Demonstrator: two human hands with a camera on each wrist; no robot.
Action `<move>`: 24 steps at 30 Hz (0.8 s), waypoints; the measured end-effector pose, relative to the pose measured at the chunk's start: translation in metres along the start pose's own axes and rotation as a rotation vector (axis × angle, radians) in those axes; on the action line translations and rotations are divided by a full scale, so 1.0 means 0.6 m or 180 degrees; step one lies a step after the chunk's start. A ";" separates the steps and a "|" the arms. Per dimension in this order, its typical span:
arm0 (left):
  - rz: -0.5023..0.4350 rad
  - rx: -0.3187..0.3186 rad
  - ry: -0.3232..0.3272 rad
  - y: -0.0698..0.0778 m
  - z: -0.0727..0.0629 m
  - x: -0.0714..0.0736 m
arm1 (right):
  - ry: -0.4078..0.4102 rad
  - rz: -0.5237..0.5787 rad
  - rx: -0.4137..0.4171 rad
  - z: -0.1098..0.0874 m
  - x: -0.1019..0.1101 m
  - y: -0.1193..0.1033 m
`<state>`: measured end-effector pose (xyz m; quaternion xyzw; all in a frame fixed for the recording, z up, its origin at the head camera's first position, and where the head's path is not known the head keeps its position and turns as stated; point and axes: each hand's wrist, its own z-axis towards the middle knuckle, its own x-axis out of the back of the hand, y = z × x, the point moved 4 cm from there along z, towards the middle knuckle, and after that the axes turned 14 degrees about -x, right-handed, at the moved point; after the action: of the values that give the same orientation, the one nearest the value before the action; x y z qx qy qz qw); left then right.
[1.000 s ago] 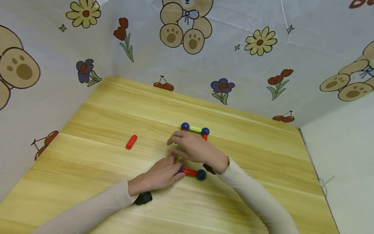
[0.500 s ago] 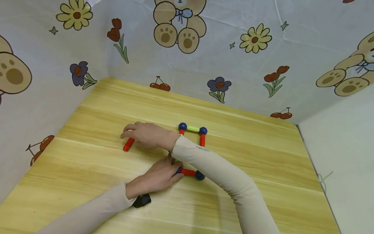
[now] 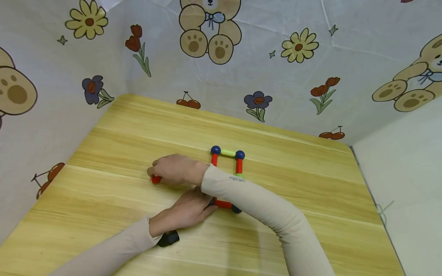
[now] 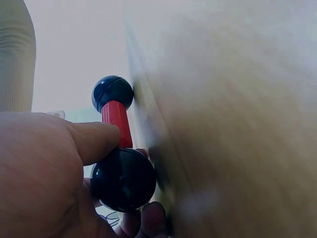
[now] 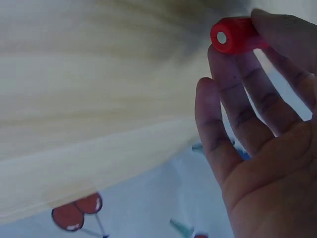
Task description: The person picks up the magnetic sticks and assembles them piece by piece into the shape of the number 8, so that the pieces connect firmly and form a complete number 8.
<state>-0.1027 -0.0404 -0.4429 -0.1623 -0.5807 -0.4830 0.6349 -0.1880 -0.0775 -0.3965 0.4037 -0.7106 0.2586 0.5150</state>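
My right hand (image 3: pixel 177 170) pinches a red magnetic rod (image 5: pixel 237 34) between thumb and fingers, left of the other pieces; the rod's round metal end faces the camera in the right wrist view. Lower down, my left hand (image 3: pixel 188 212) grips a dark blue ball (image 4: pixel 124 179), its thumb against the red rod (image 4: pixel 117 121) attached to it. A second blue ball (image 4: pixel 113 91) caps that rod's far end. Beyond the right sleeve, a light green rod (image 3: pixel 228 153) links two blue balls (image 3: pixel 215 150), and a red rod (image 3: pixel 239 166) runs toward me from each. The right forearm hides the middle of this frame.
The pieces lie on a wood-grain table (image 3: pixel 293 191). Cloth printed with bears and flowers (image 3: pixel 221 84) hangs along its back and left edges. My right sleeve (image 3: pixel 259 199) crosses over the frame, close above my left hand.
My right hand has moved left from above the frame to the loose red rod, taken hold of it and drawn it slightly toward me. My left hand has stayed at the near ball.
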 end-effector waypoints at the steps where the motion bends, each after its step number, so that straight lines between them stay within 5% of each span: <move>1: 0.0012 0.0002 -0.0004 0.000 0.001 0.000 | 0.0004 0.0080 -0.0055 -0.009 0.005 0.010; 10: -0.0449 0.0320 -0.0278 -0.007 0.004 -0.001 | 0.0838 0.1767 -0.0453 -0.155 0.027 0.145; 17: -0.0584 0.0446 -0.0345 -0.006 0.007 -0.006 | 0.1024 0.2900 -0.1288 -0.282 -0.068 0.206; 24: -0.0558 0.0485 -0.0326 -0.006 0.007 -0.008 | 0.0987 0.3338 -0.1933 -0.356 -0.149 0.207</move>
<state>-0.1074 -0.0371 -0.4477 -0.0868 -0.6594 -0.4821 0.5703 -0.1677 0.1845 -0.4031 -0.2054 -0.7730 0.3190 0.5084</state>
